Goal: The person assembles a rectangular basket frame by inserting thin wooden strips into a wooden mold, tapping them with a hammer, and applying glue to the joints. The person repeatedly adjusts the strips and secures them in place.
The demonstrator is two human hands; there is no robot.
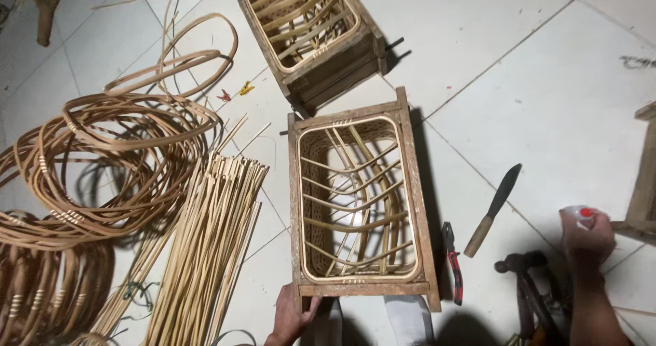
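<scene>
The left hand (290,316) is gripping the near left corner of a rectangular rough wooden frame holding a half-woven rattan basket (359,199), fingers curled over the wood, thumb lying along the near rail. The frame is sitting on the pale tiled floor (547,79), pale cane ribs bending loosely across its open middle. The right hand (586,236) is closing around a small white bottle with a red cap (581,213), away to the frame's right. A second similar wooden frame with a basket (311,31) is lying beyond. Left of the frames, straight pale cane splints (212,243) and coiled brown rattan hoops (102,161) are lying. A wooden-handled dark knife (493,209) and red-handled pliers (452,264) are resting between frame and right hand.
</scene>
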